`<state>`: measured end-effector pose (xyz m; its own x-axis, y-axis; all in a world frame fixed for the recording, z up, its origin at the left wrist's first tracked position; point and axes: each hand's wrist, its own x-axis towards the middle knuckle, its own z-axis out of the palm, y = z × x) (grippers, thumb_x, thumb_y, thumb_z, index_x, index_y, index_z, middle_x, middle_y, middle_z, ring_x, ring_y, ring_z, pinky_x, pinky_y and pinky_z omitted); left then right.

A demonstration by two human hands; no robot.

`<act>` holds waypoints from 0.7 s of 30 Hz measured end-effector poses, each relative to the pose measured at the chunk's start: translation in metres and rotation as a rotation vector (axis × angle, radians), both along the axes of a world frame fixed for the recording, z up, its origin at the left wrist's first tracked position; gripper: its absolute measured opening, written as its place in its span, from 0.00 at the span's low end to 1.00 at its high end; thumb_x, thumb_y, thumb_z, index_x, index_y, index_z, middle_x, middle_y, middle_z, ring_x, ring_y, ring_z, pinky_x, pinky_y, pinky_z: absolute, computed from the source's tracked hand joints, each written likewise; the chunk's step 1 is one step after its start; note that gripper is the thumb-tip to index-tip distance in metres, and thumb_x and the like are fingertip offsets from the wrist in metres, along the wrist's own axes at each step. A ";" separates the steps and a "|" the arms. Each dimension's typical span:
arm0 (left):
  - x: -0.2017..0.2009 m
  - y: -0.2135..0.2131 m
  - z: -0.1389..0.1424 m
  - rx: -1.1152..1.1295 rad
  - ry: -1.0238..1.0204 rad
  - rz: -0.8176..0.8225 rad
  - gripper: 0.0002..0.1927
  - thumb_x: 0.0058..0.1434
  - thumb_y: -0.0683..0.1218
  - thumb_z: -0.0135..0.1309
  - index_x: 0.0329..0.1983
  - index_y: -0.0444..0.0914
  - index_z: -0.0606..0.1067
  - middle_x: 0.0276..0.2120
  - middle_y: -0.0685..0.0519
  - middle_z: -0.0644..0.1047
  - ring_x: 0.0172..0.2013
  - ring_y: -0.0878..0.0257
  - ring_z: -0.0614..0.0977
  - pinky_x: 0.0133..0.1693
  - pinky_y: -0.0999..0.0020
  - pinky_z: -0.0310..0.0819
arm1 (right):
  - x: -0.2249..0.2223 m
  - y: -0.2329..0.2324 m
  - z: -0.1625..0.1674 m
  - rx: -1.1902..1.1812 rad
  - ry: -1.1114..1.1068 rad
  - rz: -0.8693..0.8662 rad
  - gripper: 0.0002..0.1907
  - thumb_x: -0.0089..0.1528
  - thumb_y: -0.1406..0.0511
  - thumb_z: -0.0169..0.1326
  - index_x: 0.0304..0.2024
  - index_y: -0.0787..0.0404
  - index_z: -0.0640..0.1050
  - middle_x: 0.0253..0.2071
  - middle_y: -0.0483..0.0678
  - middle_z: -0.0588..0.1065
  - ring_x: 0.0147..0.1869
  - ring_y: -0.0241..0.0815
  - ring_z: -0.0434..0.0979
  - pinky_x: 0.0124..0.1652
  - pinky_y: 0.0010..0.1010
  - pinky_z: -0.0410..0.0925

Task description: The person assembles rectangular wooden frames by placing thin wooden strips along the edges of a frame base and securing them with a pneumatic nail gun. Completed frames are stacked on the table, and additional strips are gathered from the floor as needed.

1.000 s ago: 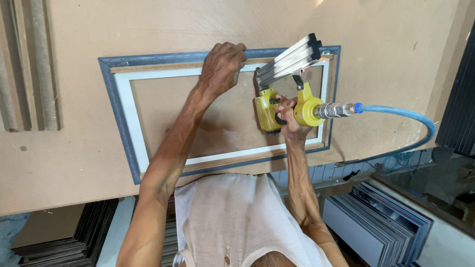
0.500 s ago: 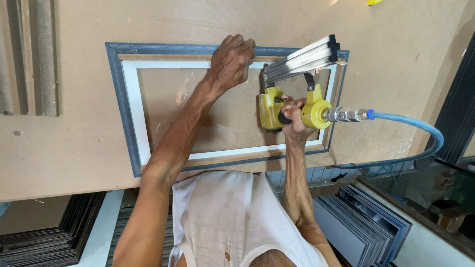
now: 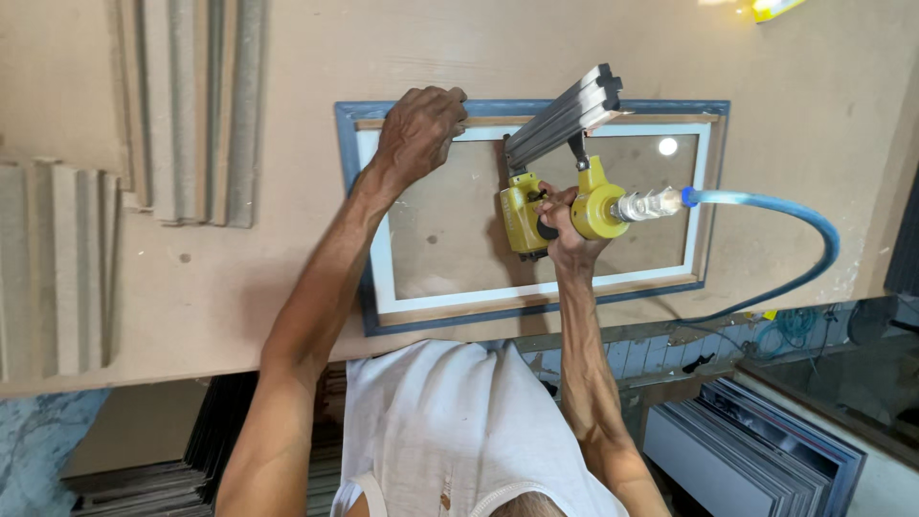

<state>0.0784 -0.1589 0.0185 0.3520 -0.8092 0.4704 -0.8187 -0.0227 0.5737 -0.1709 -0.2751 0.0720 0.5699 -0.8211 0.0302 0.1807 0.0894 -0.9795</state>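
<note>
Fastening step, it seems: the right hand [image 3: 565, 222] grips a yellow pneumatic stapler [image 3: 560, 196] over the blue picture frame [image 3: 531, 302], mid-tabletop [image 3: 287, 57]; the left hand [image 3: 419, 129] presses the frame's far rail. Next calls for steady nose placement.

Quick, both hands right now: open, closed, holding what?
Left hand: fingers curled, pressing on the far rail of the picture frame; no clear grip.
Right hand: closed on the handle of the yellow pneumatic stapler.
</note>
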 end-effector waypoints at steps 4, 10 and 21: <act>0.023 0.034 -0.008 0.016 -0.023 0.013 0.07 0.63 0.32 0.53 0.40 0.35 0.79 0.42 0.50 0.80 0.43 0.57 0.79 0.45 0.61 0.72 | 0.030 0.036 -0.001 0.012 0.024 0.042 0.07 0.61 0.78 0.51 0.41 0.66 0.73 0.30 0.48 0.72 0.32 0.43 0.75 0.62 0.59 0.71; 0.018 0.017 -0.019 0.173 0.036 -0.003 0.10 0.56 0.31 0.52 0.37 0.33 0.79 0.36 0.51 0.78 0.37 0.56 0.72 0.40 0.60 0.70 | 0.051 0.058 0.007 -0.019 -0.009 -0.007 0.07 0.59 0.77 0.51 0.40 0.65 0.72 0.26 0.50 0.72 0.29 0.43 0.74 0.60 0.60 0.73; 0.012 0.013 -0.039 0.108 0.013 0.006 0.14 0.54 0.30 0.53 0.42 0.32 0.81 0.47 0.45 0.80 0.43 0.55 0.75 0.43 0.59 0.73 | 0.045 0.065 0.010 -0.027 -0.006 -0.125 0.07 0.55 0.77 0.50 0.36 0.66 0.73 0.27 0.51 0.72 0.29 0.44 0.74 0.56 0.61 0.73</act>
<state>0.0901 -0.1458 -0.0207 0.3624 -0.8527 0.3763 -0.8109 -0.0894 0.5783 -0.1261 -0.2097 0.0821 0.4631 -0.8845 0.0562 0.1949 0.0397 -0.9800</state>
